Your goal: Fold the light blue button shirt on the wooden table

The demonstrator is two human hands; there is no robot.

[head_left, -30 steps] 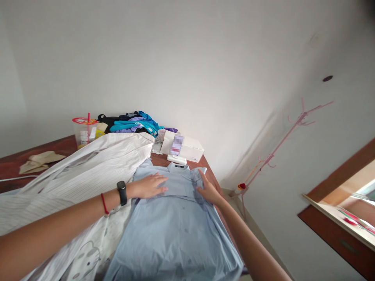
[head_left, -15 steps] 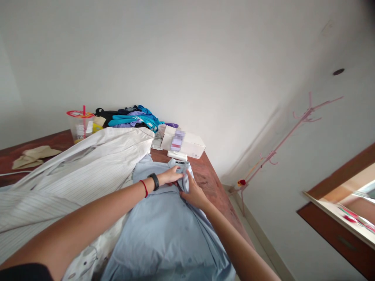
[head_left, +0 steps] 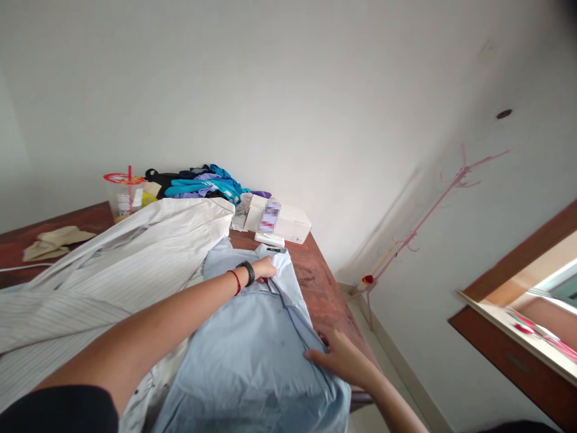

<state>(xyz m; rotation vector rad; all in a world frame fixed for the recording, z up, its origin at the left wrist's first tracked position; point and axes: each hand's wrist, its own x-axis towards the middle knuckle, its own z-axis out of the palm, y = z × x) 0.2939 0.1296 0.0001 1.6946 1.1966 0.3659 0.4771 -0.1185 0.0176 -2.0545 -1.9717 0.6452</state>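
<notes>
A light blue button-up shirt (head_left: 252, 337) lies spread on the dark red wooden table, its collar at the far end. My left hand (head_left: 264, 269), with a black wristband and a red cord at the wrist, is closed on the shirt just below the collar. Lower down, my right hand (head_left: 345, 356) rests at the shirt's right edge, thumb on the cloth and apart from the index finger; its other fingers are partly hidden. Left of the blue shirt lies a white striped garment (head_left: 135, 264).
At the back are a white box (head_left: 293, 224), a pile of clothes (head_left: 202, 185) and a plastic cup with a straw (head_left: 122, 201). A beige cloth (head_left: 56, 242) lies at left. The table's right edge (head_left: 333, 288) faces a pink coat rack (head_left: 419, 225) by the wall.
My right hand has moved from the collar down along the shirt's right edge towards me. My left hand stays near the collar, its fingers now curled in. The front panel lies flatter.
</notes>
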